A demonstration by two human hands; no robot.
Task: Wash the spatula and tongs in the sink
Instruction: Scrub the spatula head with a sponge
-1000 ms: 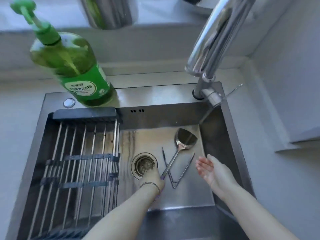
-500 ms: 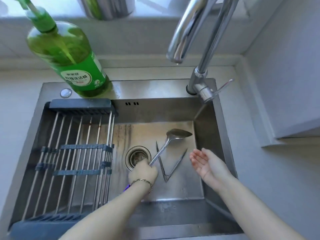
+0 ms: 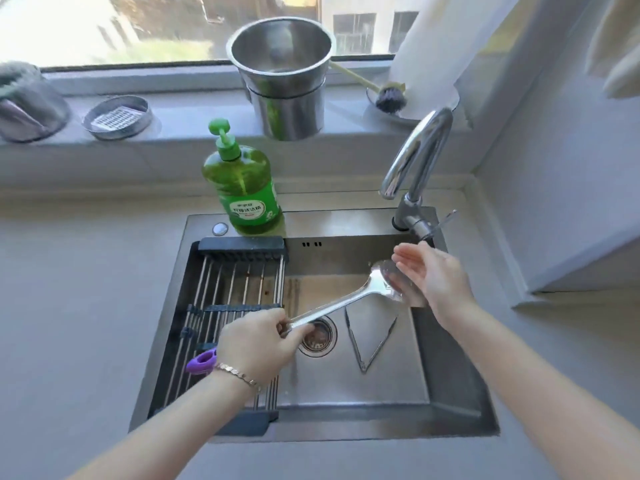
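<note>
spatula [image 3: 349, 297] blade: part behind right hand [image 3: 433, 278] | bottle label [image 3: 251, 211]: unreadable | grey bowl [image 3: 31, 109]: cut by left edge

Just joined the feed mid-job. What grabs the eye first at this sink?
The left hand grips the handle of a steel spatula held above the sink, with the open right hand at its blade near the faucet. The tongs lie spread in a V on the floor, right of the drain. A green soap bottle stands on the back rim.

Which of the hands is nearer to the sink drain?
Left. The left hand, gripping the spatula, is left of the drain; the right hand is farther, to its back right.
</note>
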